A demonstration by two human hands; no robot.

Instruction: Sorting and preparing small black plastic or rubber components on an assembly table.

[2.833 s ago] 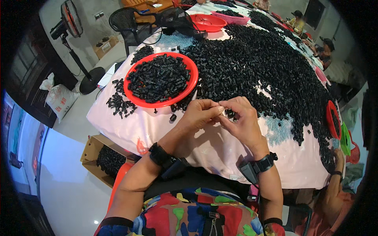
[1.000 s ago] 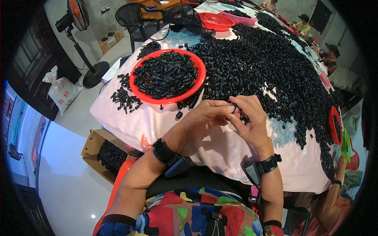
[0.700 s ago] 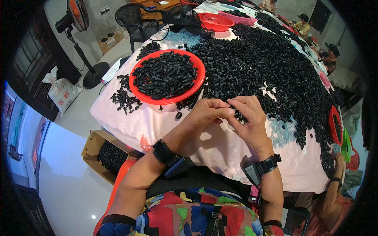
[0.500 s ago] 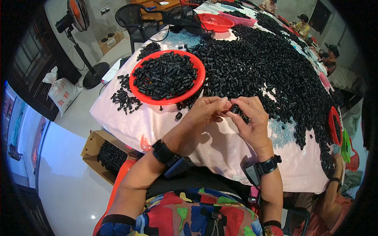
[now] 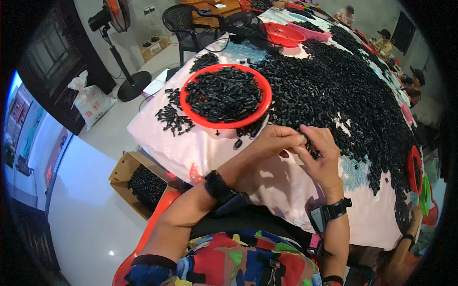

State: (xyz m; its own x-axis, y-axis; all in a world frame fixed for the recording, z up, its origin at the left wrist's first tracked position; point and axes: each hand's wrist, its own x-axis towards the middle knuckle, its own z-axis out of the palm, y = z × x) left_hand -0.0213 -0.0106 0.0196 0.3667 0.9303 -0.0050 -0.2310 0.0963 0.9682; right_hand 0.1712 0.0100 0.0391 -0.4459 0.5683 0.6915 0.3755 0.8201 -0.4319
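My left hand (image 5: 277, 141) and my right hand (image 5: 325, 155) meet above the near part of the table, fingertips almost touching. The right thumb and fingers are closed on a small black plastic part (image 5: 304, 135), mostly covered by the fingertips. The left thumb and forefinger are pinched against it; whether they hold a piece of their own is hidden. Just beyond my hands spreads a big heap of small black plastic parts (image 5: 315, 86). To the left stands a red basin (image 5: 265, 110) piled with black parts. One loose black piece (image 5: 238, 143) lies beside my left wrist.
A pale pink cloth (image 5: 214, 150) covers the table. Small clear bluish pieces (image 5: 355, 174) lie right of my hands. A cardboard box (image 5: 125, 183) of black parts stands on the floor at left, near a standing fan (image 5: 133, 86). A co-worker's arm (image 5: 405, 240) reaches in at the right.
The whole view has shifted, so the table and basin appear farther right. My hands stay together, but the black part that showed between my fingertips is now mostly covered.
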